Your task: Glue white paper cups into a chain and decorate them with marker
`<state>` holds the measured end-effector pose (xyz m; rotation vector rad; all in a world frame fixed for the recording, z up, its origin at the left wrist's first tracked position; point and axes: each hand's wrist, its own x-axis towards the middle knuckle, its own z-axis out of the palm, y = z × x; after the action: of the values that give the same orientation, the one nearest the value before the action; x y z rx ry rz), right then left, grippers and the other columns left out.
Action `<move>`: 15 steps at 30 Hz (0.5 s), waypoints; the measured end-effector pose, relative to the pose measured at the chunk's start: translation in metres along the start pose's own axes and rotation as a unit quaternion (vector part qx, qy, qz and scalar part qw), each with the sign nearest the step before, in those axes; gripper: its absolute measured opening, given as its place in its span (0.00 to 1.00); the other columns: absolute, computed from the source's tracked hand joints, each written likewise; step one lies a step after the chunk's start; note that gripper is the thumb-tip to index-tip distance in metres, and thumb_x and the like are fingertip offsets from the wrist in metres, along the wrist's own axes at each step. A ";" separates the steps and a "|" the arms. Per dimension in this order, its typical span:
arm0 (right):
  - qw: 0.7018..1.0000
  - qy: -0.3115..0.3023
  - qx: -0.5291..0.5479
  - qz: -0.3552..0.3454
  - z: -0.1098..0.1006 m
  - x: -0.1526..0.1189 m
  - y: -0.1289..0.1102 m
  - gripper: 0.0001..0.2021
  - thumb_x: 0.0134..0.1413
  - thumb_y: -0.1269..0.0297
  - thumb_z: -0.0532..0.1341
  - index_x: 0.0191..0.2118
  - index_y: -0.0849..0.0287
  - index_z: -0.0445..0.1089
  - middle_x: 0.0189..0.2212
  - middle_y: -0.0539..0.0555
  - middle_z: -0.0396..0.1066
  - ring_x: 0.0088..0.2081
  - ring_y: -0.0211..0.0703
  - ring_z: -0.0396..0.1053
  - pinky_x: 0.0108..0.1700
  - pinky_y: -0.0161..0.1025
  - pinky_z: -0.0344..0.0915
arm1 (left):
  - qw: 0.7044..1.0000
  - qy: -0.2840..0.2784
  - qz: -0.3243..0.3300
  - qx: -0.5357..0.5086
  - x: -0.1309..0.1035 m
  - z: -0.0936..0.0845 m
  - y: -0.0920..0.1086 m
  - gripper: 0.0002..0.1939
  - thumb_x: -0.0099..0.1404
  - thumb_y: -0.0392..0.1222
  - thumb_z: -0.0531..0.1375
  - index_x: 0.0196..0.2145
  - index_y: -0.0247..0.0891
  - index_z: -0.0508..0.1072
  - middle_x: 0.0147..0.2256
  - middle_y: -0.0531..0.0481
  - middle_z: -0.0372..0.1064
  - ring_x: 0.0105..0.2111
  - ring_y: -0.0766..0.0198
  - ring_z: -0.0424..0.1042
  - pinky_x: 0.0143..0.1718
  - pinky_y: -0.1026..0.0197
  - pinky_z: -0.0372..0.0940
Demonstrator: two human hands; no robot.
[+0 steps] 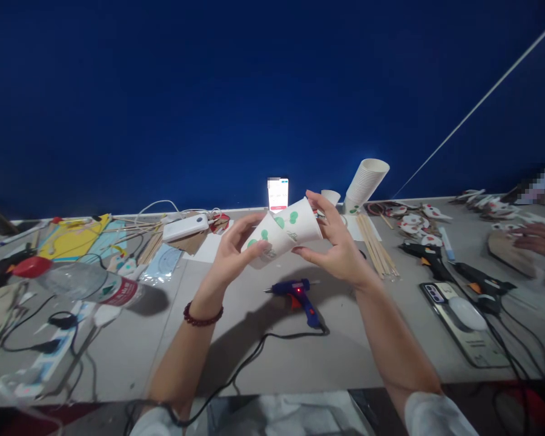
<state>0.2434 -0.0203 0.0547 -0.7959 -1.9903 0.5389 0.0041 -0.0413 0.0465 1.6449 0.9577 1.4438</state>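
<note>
Two white paper cups with green dots are held end to end, tilted, above the middle of the table. My left hand [236, 249] is closed round the left cup [260, 243], thumb in front. Around the wide end of the right cup [303, 221] my right hand [338, 245] curls its fingers and thumb. The cups meet along a slanting edge; how deep one sits in the other I cannot tell. Below them a blue glue gun [300, 293] lies on the table, its red light on and its black cord running toward me.
A tall stack of paper cups [367, 178] leans at the back, near wooden sticks [376, 245] and a lit phone [278, 195]. A plastic bottle [84, 283] and power strip [59, 354] lie left. At right are another phone [463, 327], dark glue guns [481, 281] and another person's hand [542, 239].
</note>
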 end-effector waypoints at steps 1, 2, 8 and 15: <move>1.000 0.003 -0.001 -0.007 0.002 0.000 0.001 0.24 0.56 0.64 0.70 0.58 0.46 0.72 0.71 0.52 0.52 0.68 0.61 0.59 0.63 0.58 0.71 | 1.000 -0.002 -0.001 0.004 -0.001 0.001 0.001 0.23 0.60 0.47 0.70 0.53 0.44 0.77 0.53 0.44 0.77 0.51 0.54 0.77 0.51 0.53 0.74; 1.000 0.006 -0.001 -0.014 0.003 0.000 0.001 0.26 0.57 0.65 0.70 0.60 0.46 0.70 0.71 0.53 0.53 0.67 0.60 0.60 0.61 0.58 0.72 | 1.000 -0.003 -0.002 0.007 -0.001 0.002 0.002 0.23 0.60 0.47 0.70 0.53 0.44 0.77 0.53 0.43 0.77 0.51 0.54 0.77 0.51 0.52 0.74; 0.999 0.009 -0.001 -0.048 0.005 0.001 0.007 0.20 0.58 0.67 0.69 0.55 0.46 0.75 0.70 0.53 0.55 0.63 0.57 0.66 0.58 0.57 0.75 | 0.999 -0.017 0.006 0.035 -0.004 0.001 0.005 0.24 0.62 0.46 0.69 0.56 0.45 0.77 0.55 0.43 0.76 0.54 0.52 0.76 0.52 0.51 0.75; 0.998 0.024 0.024 -0.058 0.007 0.002 0.009 0.37 0.55 0.68 0.70 0.68 0.46 0.59 0.70 0.57 0.57 0.63 0.56 0.65 0.54 0.53 0.78 | 0.997 -0.016 0.044 0.062 -0.006 0.000 0.007 0.25 0.63 0.47 0.68 0.57 0.45 0.77 0.55 0.42 0.76 0.54 0.51 0.76 0.54 0.48 0.74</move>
<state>0.2395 -0.0136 0.0468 -0.6530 -1.9584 0.4933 0.0039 -0.0499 0.0501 1.8163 0.9854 1.4347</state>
